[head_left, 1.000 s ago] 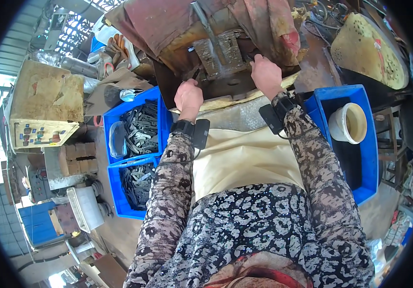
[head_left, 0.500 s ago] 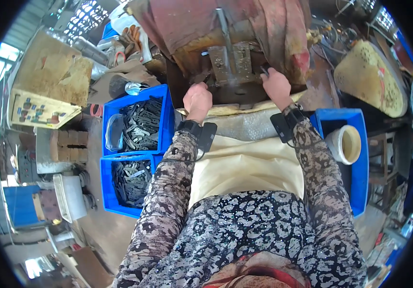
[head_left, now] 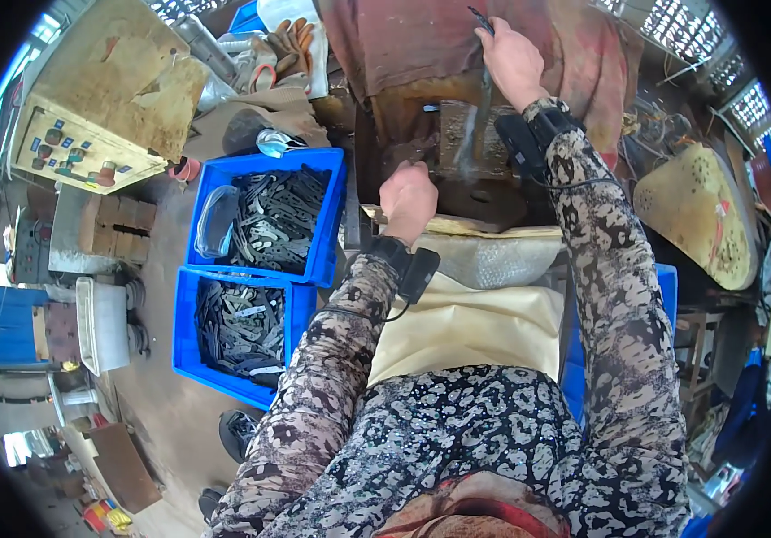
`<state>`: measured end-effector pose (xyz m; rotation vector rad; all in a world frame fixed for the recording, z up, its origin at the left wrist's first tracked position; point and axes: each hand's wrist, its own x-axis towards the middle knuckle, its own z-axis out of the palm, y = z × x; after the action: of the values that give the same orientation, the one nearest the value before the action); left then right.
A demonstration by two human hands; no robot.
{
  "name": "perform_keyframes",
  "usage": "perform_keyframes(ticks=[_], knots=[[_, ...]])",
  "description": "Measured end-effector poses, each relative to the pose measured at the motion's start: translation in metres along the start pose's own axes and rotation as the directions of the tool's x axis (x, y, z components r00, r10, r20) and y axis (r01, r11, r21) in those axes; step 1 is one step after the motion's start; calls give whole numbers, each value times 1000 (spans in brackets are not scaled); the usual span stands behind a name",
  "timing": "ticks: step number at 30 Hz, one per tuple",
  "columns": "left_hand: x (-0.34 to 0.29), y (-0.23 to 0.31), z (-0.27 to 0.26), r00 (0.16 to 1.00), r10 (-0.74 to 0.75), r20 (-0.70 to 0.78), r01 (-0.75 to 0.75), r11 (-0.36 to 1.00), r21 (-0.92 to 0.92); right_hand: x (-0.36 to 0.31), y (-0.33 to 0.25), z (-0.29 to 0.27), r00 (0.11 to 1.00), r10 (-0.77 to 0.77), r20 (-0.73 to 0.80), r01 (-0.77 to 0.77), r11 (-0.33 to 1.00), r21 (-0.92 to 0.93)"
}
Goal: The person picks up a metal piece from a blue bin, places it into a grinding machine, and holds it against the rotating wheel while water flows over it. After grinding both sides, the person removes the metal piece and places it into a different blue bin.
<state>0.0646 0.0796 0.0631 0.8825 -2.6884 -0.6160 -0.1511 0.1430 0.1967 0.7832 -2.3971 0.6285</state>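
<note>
My right hand (head_left: 514,65) is raised in front of a stained reddish cloth (head_left: 394,45), its fingers closed on one end of a slim dark metal piece (head_left: 480,18). Lower down, my left hand (head_left: 409,199) is closed at the left of a wet, muddy work trough (head_left: 484,208). Whatever its fingers hold is hidden. Behind the trough stands a splashed, pitted plate (head_left: 468,139) with a spray of water in front of it. Two blue bins, an upper one (head_left: 333,220) and a lower one (head_left: 185,327), stand left of my left forearm, full of flat dark metal pieces (head_left: 282,220).
A yellowed control box (head_left: 103,99) with knobs stands at the far left. Brown gloves (head_left: 291,45) lie behind the bins. A speckled yellowish panel (head_left: 697,215) is on the right. Another blue bin (head_left: 665,287) is partly covered by my right arm. Pale sheeting (head_left: 466,332) covers my lap.
My right hand has gone from the trough up in front of the cloth with the dark metal piece. My left hand stays low at the trough. The whole view has shifted and turned.
</note>
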Motion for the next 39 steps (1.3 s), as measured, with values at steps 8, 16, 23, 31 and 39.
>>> perform_keyframes(ticks=[8,16,23,31,39], knots=[[-3,1,-3,997,71,-10,-71,997,4,9,3,2,990,-139,16,140,978,-156],[-5,-2,1,996,72,-47,-72,997,-13,9,2,6,991,-136,17,137,973,-187],[-5,-5,-1,998,45,-36,-45,999,6,-2,-20,-13,998,-63,29,65,993,-96],[-5,-1,4,996,61,-59,-61,998,-1,9,6,10,991,-135,-5,131,968,-212],[-4,-1,4,995,68,-68,-68,998,3,10,5,11,992,-129,-3,126,971,-203]])
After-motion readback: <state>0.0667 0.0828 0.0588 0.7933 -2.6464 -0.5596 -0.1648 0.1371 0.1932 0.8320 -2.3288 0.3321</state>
